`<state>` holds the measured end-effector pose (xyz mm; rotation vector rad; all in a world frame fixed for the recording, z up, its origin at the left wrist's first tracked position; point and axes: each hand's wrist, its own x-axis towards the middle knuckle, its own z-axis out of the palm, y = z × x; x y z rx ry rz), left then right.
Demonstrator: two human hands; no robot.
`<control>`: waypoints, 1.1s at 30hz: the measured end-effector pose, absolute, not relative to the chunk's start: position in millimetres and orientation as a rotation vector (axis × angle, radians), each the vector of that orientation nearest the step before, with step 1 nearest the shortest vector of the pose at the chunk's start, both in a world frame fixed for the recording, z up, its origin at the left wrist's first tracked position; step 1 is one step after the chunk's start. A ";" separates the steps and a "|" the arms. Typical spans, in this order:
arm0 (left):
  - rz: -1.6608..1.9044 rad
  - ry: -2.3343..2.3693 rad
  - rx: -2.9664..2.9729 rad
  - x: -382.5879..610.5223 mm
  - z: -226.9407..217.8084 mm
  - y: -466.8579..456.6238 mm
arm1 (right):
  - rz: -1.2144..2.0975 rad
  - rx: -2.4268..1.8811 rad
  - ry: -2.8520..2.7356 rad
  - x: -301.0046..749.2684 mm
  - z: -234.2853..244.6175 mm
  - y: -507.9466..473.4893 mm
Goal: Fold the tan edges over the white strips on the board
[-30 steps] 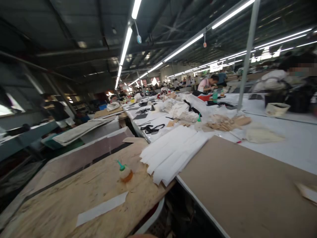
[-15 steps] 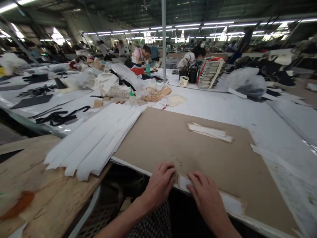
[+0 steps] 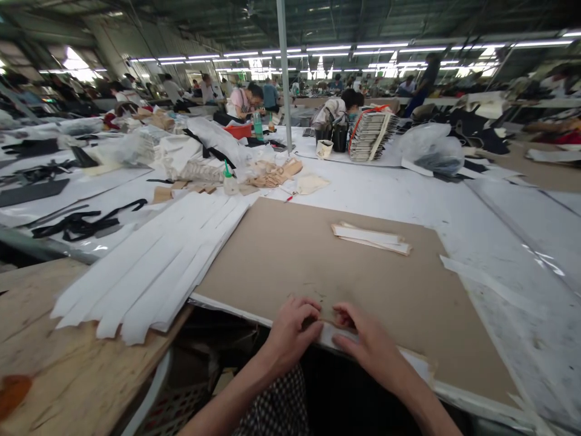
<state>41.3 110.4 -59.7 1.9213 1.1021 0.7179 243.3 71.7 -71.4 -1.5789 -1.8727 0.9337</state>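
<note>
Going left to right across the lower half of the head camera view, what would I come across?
Wooden tabletop, white strips, left hand, right hand, brown board, white tabletop.

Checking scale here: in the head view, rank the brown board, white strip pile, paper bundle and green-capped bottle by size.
1. Brown board
2. White strip pile
3. Paper bundle and green-capped bottle: unranked, the bottle being farther away.
</note>
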 end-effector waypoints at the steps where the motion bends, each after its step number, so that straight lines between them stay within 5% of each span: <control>1: 0.729 1.077 1.859 40.9 -57.6 111.9 | 1.009 -1.548 -1.857 244.7 -66.9 74.5; 18: 0.756 0.775 0.817 37.5 -28.2 96.6 | 1.381 -1.561 -1.516 239.5 -33.1 58.8; 33: 1.017 0.902 1.477 28.9 -6.7 58.0 | 1.206 -1.217 -1.493 215.1 -19.0 30.6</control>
